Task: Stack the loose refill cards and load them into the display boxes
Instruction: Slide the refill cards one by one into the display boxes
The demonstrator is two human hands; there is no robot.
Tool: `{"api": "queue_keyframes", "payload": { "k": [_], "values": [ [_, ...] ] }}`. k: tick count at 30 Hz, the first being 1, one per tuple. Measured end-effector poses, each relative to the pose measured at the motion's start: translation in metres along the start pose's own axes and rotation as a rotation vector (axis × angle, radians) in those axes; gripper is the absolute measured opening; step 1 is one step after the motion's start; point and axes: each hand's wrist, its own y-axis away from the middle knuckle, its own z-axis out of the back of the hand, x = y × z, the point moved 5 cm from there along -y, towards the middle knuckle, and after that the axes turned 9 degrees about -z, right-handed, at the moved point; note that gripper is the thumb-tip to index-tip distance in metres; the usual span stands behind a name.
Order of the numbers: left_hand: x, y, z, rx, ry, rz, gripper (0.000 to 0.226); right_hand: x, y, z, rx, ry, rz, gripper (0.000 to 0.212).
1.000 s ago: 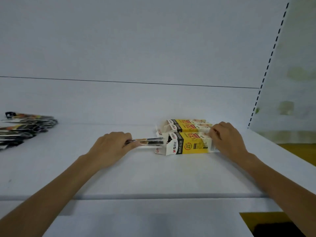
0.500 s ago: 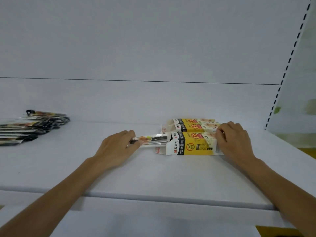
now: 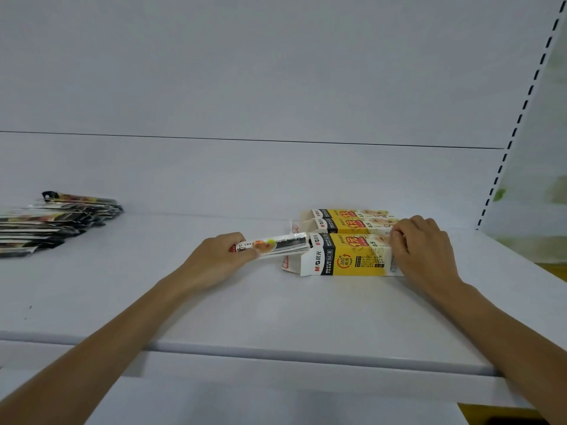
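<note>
Advanced rightward, left hand [image 3: 221, 259] pinches card stack [image 3: 282, 245], its long axis entering display box [image 3: 346, 256] mouth; right hand [image 3: 423, 246] grips opposite end.

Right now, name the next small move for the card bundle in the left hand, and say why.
Probably slide the clear-wrapped bundle of refill cards rightward, deeper into the nearest yellow cardboard display box. Only its tip is at the open end; the left hand grips its tail and the right hand braces the far end.

A white shelf [image 3: 276, 317] meets a back panel [image 3: 245, 72] beside a slotted upright [image 3: 520, 118].
</note>
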Motion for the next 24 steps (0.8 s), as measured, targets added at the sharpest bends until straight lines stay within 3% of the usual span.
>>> {"api": "queue_keyframes", "payload": {
  "k": [8, 12, 17, 24],
  "values": [
    [-0.002, -0.001, -0.005, 0.041, -0.009, 0.053, 0.046, 0.002, 0.002, 0.001, -0.002, 0.033, 0.006, 0.054],
    [-0.007, -0.004, -0.01, 0.077, -0.012, 0.079, 0.043, 0.003, 0.001, 0.001, 0.007, 0.048, -0.001, 0.046],
    [-0.004, 0.0, -0.01, 0.126, 0.114, 0.166, 0.041, 0.003, 0.002, 0.001, -0.005, 0.033, 0.004, 0.054],
    [-0.011, -0.001, -0.016, 0.188, 0.083, 0.199, 0.05, 0.004, 0.002, 0.001, -0.003, 0.038, -0.005, 0.054]
  ]
}}
